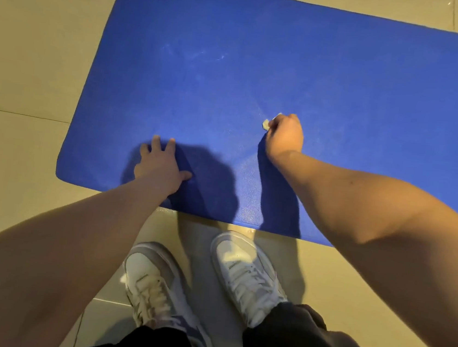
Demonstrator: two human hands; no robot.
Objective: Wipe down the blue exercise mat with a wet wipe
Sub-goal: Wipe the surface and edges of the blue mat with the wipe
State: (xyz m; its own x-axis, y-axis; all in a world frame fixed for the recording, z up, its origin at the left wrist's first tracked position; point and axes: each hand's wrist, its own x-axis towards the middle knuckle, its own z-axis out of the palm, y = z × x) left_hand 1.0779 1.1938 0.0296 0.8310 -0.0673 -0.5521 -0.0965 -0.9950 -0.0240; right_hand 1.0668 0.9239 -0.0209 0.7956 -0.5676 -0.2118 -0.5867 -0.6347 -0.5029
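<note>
Evidently bracing, the left hand (160, 162) lies flat with fingers spread on the blue exercise mat (265, 49), close to its near left corner. Pressed there, it likely props the leaning person and stops the mat sliding on the tiled floor (34, 65) under the strokes. Further in, toward the far edge, pale smears (193, 53) show on the surface, so that stretch probably needs wiping. Two white shoes (245, 266) stand on the floor just off the near edge, soles clear of the mat. To the right, roughly midway between near and far edges, the right hand (285, 135) is curled round a bunched wet wipe (266, 124), with only a pale corner showing at the fingertips. Wadded like this, it should take firm pressure.
</note>
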